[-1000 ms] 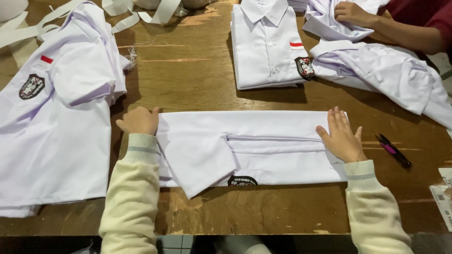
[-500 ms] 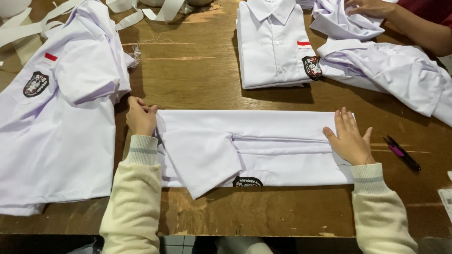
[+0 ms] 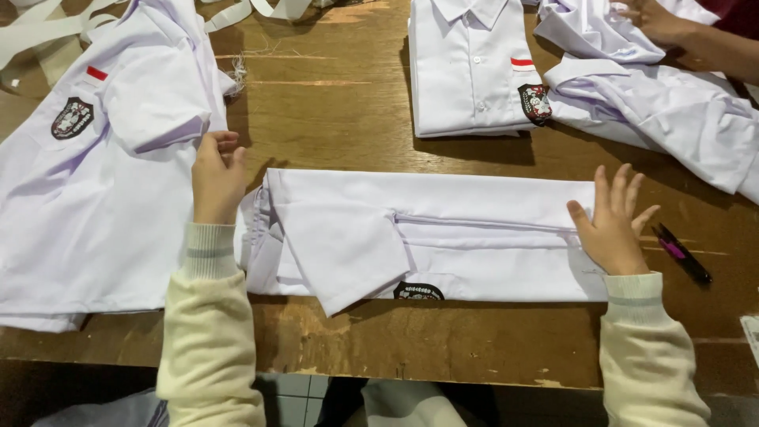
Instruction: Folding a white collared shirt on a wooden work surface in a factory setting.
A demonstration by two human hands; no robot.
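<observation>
Both hands gripping nothing: left hand (image 3: 217, 175) w/ curled fingers nudging left end of folded white shirt (image 3: 443, 233), centre of table (image 3: 332, 111); right hand (image 3: 613, 225) pressing flat, fingers spread, on right end. Smoothing step; next fold probably needing ends aligned.

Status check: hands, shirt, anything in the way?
Left hand at left end of folded white shirt, right hand flat on right end. Black-and-pink pen beside right hand, apart.
</observation>
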